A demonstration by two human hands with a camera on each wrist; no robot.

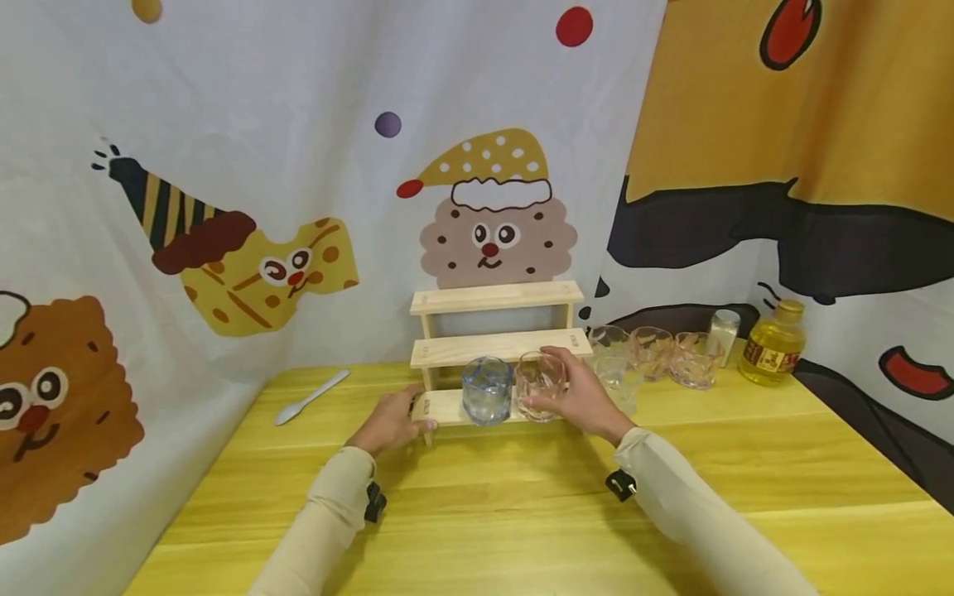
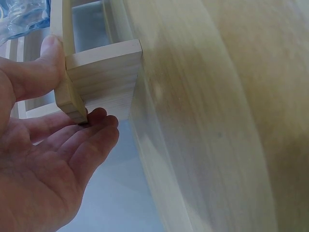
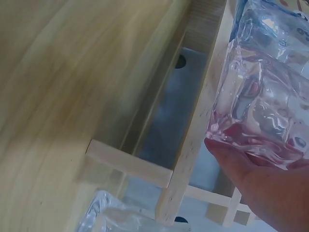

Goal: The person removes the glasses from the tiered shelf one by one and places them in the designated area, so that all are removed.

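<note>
A three-tier wooden step shelf (image 1: 501, 345) stands on the table against the curtain. My left hand (image 1: 391, 422) grips the left end of its lowest step; in the left wrist view the thumb lies on the board (image 2: 71, 96) and the fingers curl beneath. A blue-tinted glass (image 1: 488, 391) stands upright on that step. Just right of it, my right hand (image 1: 577, 396) holds a pink-tinted glass (image 1: 540, 386) by its right side. In the right wrist view this pink glass (image 3: 260, 101) is at the lowest step, close beside the blue one; its exact contact with the board is unclear.
Right of the shelf stand several clear and pinkish glasses (image 1: 651, 353), a white-filled shaker (image 1: 723, 335) and a yellow oil bottle (image 1: 773, 343). At the left lies a pale spoon (image 1: 310, 397). A printed curtain (image 1: 298, 124) hangs behind the wooden table (image 1: 477, 505).
</note>
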